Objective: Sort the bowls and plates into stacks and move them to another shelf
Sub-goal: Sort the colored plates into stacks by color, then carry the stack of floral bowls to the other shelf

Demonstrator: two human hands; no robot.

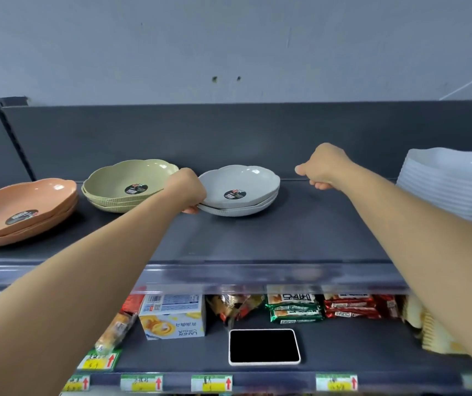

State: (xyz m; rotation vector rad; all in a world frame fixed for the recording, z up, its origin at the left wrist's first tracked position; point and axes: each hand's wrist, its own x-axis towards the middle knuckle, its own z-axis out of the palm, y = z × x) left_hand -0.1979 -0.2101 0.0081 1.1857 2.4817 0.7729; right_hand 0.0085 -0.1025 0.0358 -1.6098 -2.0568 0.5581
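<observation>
Lower shelf, nearest edge: a row of price tags (211, 382) with red arrows. Behind them lies a black-faced device with a white border (264, 347), flat on the shelf, with a snack box (171, 318) to its left and green packets (294, 308) and red packets (352, 307) further back on the right. Upper shelf (286, 238), near left: a stack of orange plates (23, 207), labelled (label text not legible). Mid-shelf: the left hand (189, 192) grips the left rim of the stack of grey bowls (240, 190), with fingertips curled under the lowest bowl; the stack rests on the shelf surface. The right hand (323, 170) is just right of that stack, apart from it, fingers curled in and holding nothing. A stack of green bowls (129, 185) stands immediately left of the left hand, between the orange and grey stacks. Far right: a tall stack of white bowls (452, 184). Behind everything stands the shelf's dark back panel (229, 132).
</observation>
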